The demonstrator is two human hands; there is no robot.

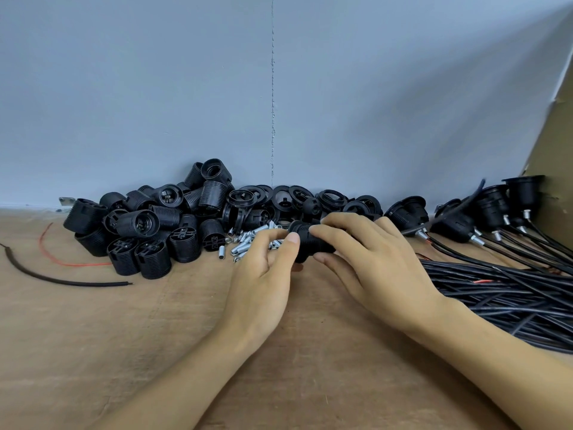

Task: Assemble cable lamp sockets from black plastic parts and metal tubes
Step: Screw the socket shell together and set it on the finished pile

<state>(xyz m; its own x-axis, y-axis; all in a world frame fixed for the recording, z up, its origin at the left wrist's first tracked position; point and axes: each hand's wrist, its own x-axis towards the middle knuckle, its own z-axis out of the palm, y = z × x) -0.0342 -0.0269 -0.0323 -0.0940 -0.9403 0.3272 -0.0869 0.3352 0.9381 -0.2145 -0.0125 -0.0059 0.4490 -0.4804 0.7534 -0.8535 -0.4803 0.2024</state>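
While left hand (263, 283) pinches end of black socket (305, 248), right hand (372, 262) grips body; socket between both.

We face a smooth pale blue-grey wall (155, 88) split by a thin vertical seam (272, 103). Below it runs our light brown wooden tabletop (93, 336), and a brown cardboard panel (555, 144) stands at right.
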